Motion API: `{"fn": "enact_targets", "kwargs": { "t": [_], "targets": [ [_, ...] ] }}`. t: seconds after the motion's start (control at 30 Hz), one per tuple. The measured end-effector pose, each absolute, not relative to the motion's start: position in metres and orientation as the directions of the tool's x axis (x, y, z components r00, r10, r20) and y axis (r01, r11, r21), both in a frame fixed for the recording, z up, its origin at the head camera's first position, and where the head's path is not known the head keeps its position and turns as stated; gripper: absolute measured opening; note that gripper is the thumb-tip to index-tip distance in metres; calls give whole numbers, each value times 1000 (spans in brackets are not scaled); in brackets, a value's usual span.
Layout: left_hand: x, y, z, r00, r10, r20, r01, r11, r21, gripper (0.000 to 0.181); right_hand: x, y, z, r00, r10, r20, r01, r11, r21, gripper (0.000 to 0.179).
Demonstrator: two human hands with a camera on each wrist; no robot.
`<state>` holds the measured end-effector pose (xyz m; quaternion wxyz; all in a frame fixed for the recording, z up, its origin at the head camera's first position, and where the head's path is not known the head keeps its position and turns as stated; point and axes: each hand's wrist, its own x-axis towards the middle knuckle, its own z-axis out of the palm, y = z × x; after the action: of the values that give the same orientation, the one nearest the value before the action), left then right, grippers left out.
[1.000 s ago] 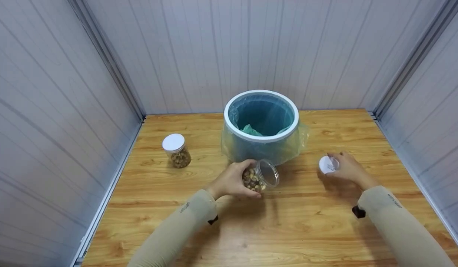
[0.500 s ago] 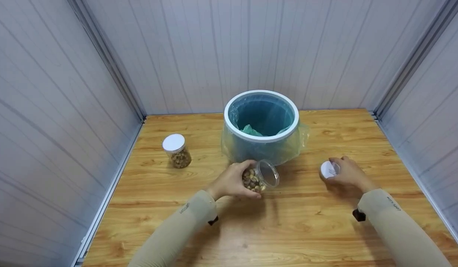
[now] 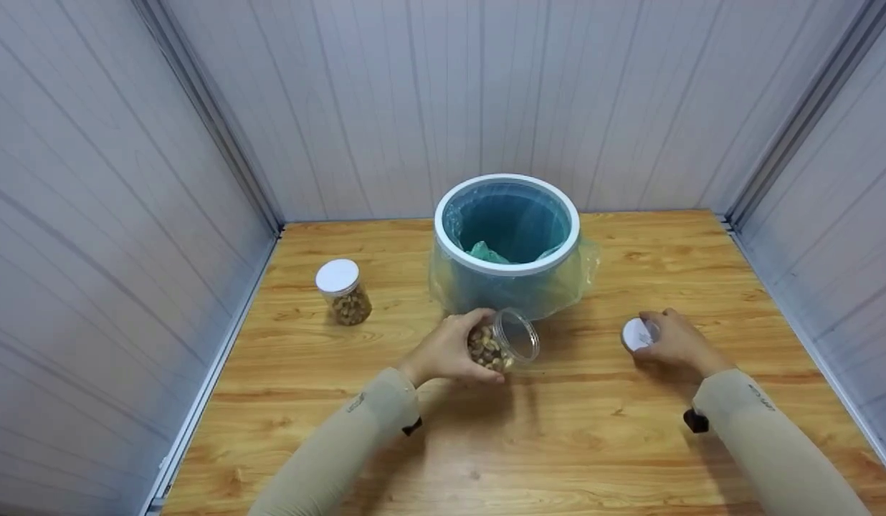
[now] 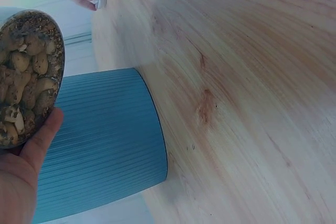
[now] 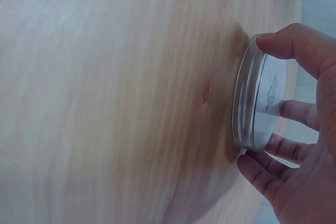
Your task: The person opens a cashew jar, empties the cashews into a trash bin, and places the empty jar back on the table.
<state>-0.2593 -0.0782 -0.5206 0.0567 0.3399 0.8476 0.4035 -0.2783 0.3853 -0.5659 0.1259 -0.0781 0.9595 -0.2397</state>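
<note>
My left hand (image 3: 449,352) grips a clear jar (image 3: 489,347) of nuts with shells, tilted so its uncovered mouth faces right. The left wrist view shows nuts (image 4: 29,72) and brown crumbs through the jar's bottom. It is just in front of a blue trash can (image 4: 105,135). Over on the right, my right hand (image 3: 676,345) pinches a round white lid (image 3: 636,335) by its edge. In the right wrist view the thumb and fingers hold the lid's clear rim (image 5: 247,98), low over the tabletop; whether it touches the wood I cannot tell.
The trash can has a white rim (image 3: 443,244) and a translucent bag (image 3: 558,287) folded over it. A second jar (image 3: 350,304) of nuts, topped with a white lid (image 3: 337,276), stands at left. Pale panel walls (image 3: 443,107) enclose the wooden table (image 3: 558,444).
My right hand has moved slightly nearer to me with the lid, which has come down toward the table. The left hand and its jar have stayed in place.
</note>
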Motion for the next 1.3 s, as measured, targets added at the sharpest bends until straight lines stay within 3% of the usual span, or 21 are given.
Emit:
{"fn": "enact_targets", "kwargs": {
  "t": [0.73,1.3],
  "targets": [
    [-260,-83,-522,-757,620,207,533,402,744,96,-278,383,-563,-946,-203,-252,-59,874,-482,94],
    [-261,-101,-519,-791,586,174,485,429,762,101,-277,386,-564,-944,-199,-262,-47,870,-490,97]
  ]
}}
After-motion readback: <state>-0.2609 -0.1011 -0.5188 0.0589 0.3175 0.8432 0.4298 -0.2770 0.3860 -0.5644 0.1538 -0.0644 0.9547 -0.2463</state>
